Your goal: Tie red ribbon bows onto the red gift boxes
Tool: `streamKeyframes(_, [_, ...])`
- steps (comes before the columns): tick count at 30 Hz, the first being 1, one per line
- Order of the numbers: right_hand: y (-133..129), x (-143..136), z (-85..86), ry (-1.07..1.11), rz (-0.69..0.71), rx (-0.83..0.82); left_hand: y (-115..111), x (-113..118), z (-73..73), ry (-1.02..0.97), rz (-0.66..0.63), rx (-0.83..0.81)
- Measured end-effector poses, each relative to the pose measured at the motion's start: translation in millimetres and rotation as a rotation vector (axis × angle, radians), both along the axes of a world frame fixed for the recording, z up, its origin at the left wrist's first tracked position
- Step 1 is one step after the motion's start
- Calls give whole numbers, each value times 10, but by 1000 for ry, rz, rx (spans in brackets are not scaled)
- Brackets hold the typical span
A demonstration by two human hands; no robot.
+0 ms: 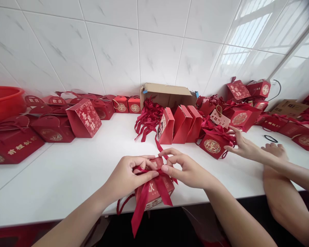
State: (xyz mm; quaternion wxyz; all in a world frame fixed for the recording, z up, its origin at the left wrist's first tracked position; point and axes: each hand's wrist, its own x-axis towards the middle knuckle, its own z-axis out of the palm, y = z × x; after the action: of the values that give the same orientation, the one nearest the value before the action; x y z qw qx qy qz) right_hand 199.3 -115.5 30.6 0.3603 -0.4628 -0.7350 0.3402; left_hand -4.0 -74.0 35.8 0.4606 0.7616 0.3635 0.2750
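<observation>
A small red gift box with white characters sits at the table's front edge, a dark red ribbon around its top and two tails hanging over its front. My left hand pinches the ribbon at the knot with thumb and fingers. From the right, my right hand holds the ribbon near the knot between thumb and index finger, the other fingers curled or raised. A twisted cord handle loops out at the box's left. Another ribbon strand runs behind my hands toward a ribbon pile.
Behind stand a cardboard box and upright red boxes. Rows of red boxes line the left, near a red basin. At right, another person's hand touches a red box; their other arm rests on the table.
</observation>
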Motion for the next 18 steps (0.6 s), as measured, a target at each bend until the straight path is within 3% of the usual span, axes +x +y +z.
streamKeyframes(3, [-10, -52, 24, -65, 9, 76, -1, -1, 3, -16, -14, 19])
streamKeyframes(7, [13, -117, -8, 26, 20, 85, -5, -13, -10, -16, -2, 46])
streamKeyframes(14, [65, -209, -225, 558, 73, -113, -36, 33, -48, -43, -3, 17])
streamKeyframes(18, [57, -201, -286, 752, 85, -271, -12, 30, -85, -40, -14, 35])
